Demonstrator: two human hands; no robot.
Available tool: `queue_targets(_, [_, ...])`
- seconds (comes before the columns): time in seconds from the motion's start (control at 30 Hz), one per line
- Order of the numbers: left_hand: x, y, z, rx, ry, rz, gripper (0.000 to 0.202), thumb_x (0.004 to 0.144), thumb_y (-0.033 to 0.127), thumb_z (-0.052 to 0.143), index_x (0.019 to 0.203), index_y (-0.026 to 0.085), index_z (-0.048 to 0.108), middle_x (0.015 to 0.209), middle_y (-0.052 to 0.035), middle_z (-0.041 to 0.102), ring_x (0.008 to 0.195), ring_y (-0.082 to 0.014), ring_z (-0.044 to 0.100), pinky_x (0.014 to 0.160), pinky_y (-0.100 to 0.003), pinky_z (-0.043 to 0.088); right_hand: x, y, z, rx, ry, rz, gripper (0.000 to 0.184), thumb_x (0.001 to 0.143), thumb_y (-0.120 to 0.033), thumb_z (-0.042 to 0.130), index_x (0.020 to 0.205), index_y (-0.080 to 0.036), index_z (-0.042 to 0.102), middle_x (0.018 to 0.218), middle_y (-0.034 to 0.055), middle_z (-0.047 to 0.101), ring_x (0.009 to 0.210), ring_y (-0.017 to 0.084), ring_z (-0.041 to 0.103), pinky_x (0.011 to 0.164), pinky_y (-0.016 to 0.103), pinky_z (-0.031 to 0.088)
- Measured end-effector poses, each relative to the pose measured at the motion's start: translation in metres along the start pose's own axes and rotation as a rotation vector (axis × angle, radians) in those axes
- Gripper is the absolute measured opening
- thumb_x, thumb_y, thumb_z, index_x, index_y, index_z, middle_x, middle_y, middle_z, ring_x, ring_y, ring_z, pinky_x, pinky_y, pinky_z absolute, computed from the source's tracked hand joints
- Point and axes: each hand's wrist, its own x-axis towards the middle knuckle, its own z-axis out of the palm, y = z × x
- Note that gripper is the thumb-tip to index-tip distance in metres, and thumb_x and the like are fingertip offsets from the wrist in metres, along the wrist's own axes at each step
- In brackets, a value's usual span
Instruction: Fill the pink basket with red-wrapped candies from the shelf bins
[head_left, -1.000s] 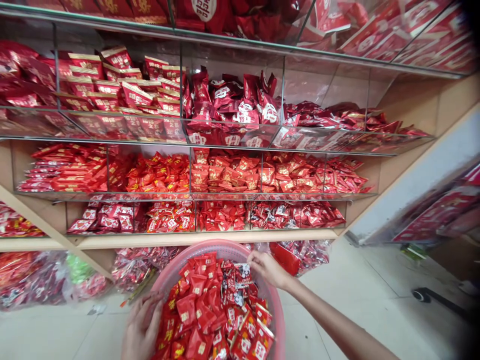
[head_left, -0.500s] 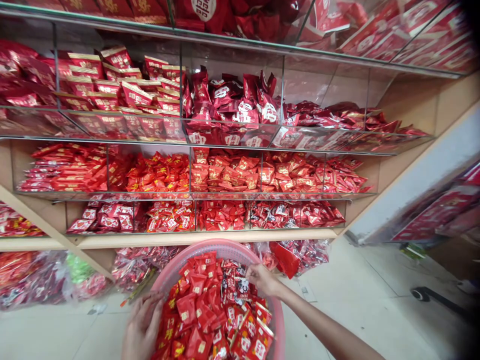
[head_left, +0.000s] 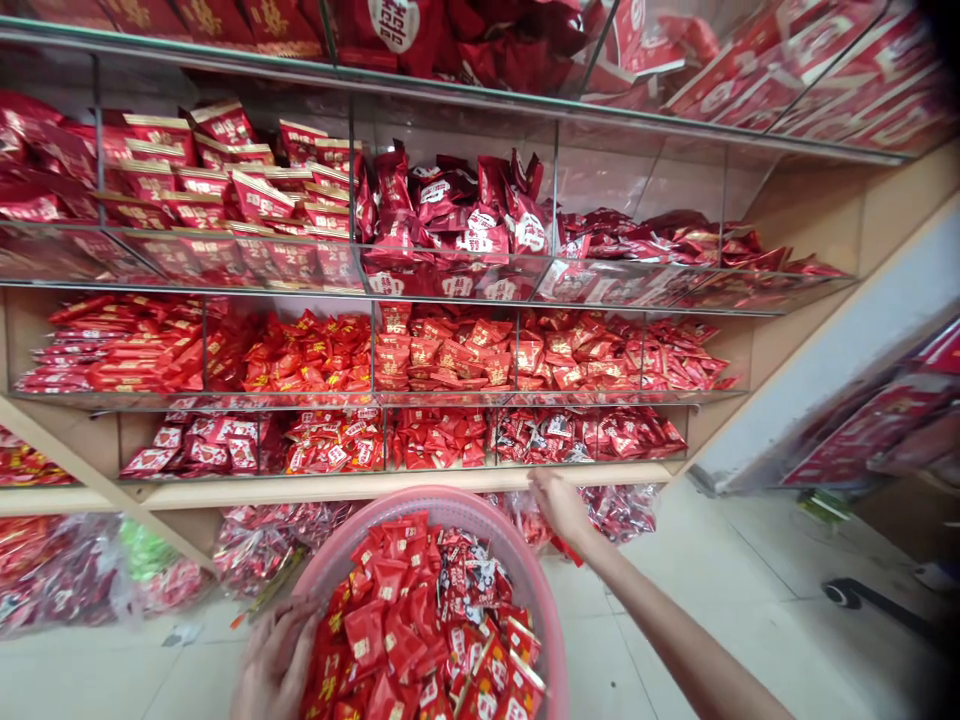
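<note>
A round pink plastic basket (head_left: 551, 620) stands on the floor in front of the shelves, piled with small red candy packets (head_left: 390, 630). Black, white and red packets (head_left: 472, 575) lie at its far right side. My left hand (head_left: 276, 655) grips the left rim, thumb toward the inside. Beyond the basket's far right rim, my right hand (head_left: 559, 510) is at the front edge of the lowest shelf, just below the black-and-white packets (head_left: 551, 435) in its bin. Its fingers are bent and slightly blurred, so whether they hold anything does not show.
Tiered shelves with clear dividers (head_left: 556, 190) hold red packets in several compartments. A wooden ledge (head_left: 255, 490) runs along the bottom. Clear bags of packets (head_left: 262, 540) lie beneath it on the tiled floor (head_left: 697, 620). A black curved leg (head_left: 870, 595) sits at the right.
My right hand has moved from above the packets in the basket, up and right to the lowest shelf's edge. My left hand stays at the rim. The view has shifted slightly.
</note>
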Motion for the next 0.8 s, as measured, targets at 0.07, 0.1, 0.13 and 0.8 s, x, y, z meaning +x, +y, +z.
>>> queue_targets(0.07, [0.0, 0.0, 0.0, 0.004, -0.002, -0.007, 0.031, 0.076, 0.045, 0.045, 0.09, 0.023, 0.062, 0.099, -0.0039, 0.059, 0.095, -0.0197, 0.055, 0.084, -0.034, 0.046, 0.019, 0.021, -0.022, -0.084, 0.106, 0.04, 0.025, 0.085, -0.021, 0.034, 0.095, -0.017, 0.056, 0.093, 0.0079, 0.059, 0.081, 0.016, 0.055, 0.068, 0.023, 0.036])
queue_targets(0.1, [0.0, 0.001, 0.0, 0.005, 0.002, -0.011, 0.031, 0.076, 0.045, 0.045, 0.09, 0.023, 0.062, 0.099, -0.004, 0.059, 0.095, -0.0199, 0.055, 0.084, -0.034, 0.046, 0.026, 0.032, -0.03, -0.122, 0.145, 0.054, 0.024, 0.085, -0.021, 0.035, 0.097, -0.017, 0.055, 0.095, 0.0084, 0.058, 0.081, 0.016, 0.055, 0.068, 0.024, 0.036])
queue_targets(0.13, [0.0, 0.001, 0.0, 0.006, 0.007, -0.015, 0.031, 0.076, 0.045, 0.045, 0.09, 0.023, 0.062, 0.099, -0.0041, 0.059, 0.095, -0.02, 0.055, 0.084, -0.034, 0.046, 0.031, 0.043, -0.037, -0.152, 0.172, 0.06, 0.023, 0.084, -0.021, 0.037, 0.1, -0.018, 0.054, 0.098, 0.0087, 0.057, 0.081, 0.016, 0.055, 0.068, 0.024, 0.037])
queue_targets(0.8, [0.002, 0.011, -0.001, -0.009, 0.023, -0.02, 0.031, 0.076, 0.044, 0.046, 0.088, 0.021, 0.062, 0.096, -0.0051, 0.059, 0.093, -0.0196, 0.056, 0.083, -0.034, 0.046, 0.034, 0.088, -0.06, -0.24, 0.094, -0.061, 0.034, 0.088, -0.034, 0.031, 0.082, -0.022, 0.063, 0.086, 0.0045, 0.055, 0.071, 0.014, 0.054, 0.057, 0.022, 0.036])
